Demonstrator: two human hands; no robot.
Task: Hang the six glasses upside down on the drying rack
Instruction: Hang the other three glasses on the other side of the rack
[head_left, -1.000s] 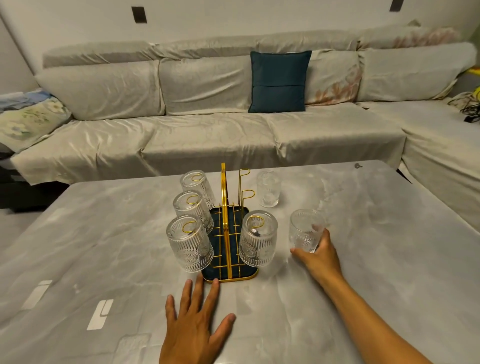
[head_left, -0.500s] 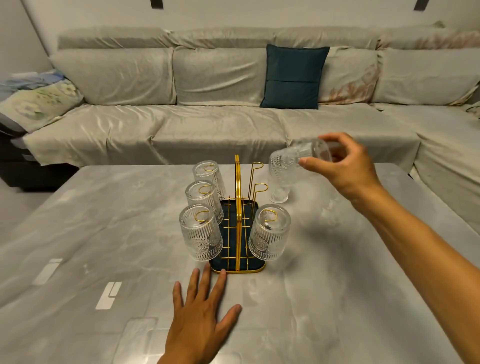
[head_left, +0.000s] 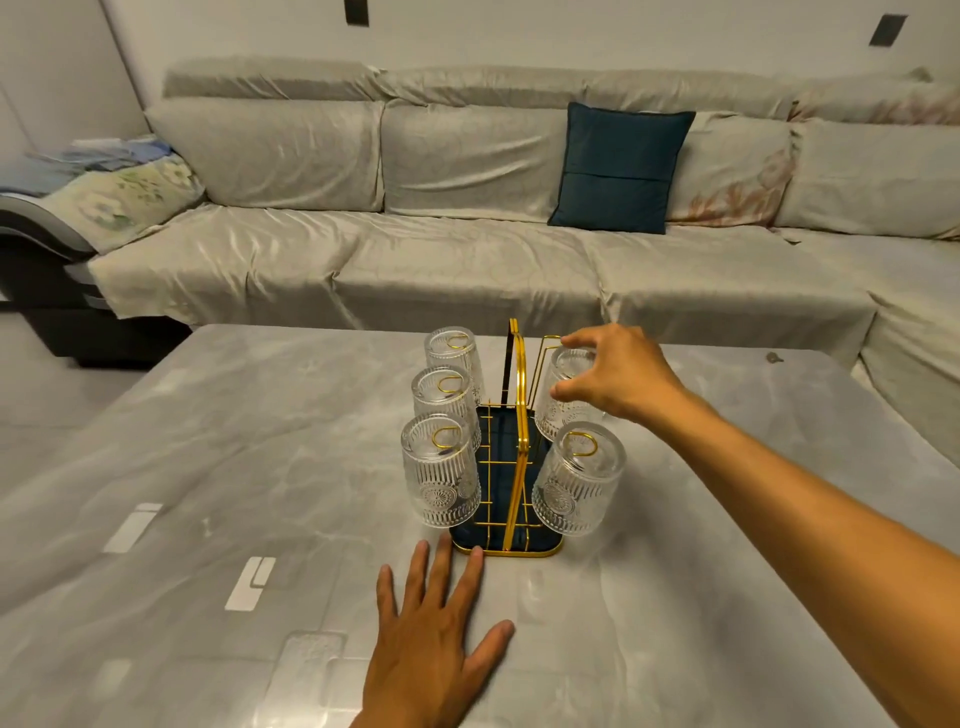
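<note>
A gold wire drying rack with a dark blue tray stands mid-table. Three ribbed glasses hang upside down on its left pegs: back, middle, front. A fourth hangs on the front right peg. My right hand grips a fifth glass, upside down, at the middle right peg. The back right peg is bare. My left hand lies flat on the table, fingers spread, fingertips at the tray's front edge. A sixth glass is not visible.
The grey marble-look table carries white marks at the front left and a small dark object at the far right. A covered sofa with a dark blue cushion runs behind the table and along the right.
My right hand lifted a glass off the table, turned it over and brought it down at the middle right peg. My left hand stayed flat by the rack.
</note>
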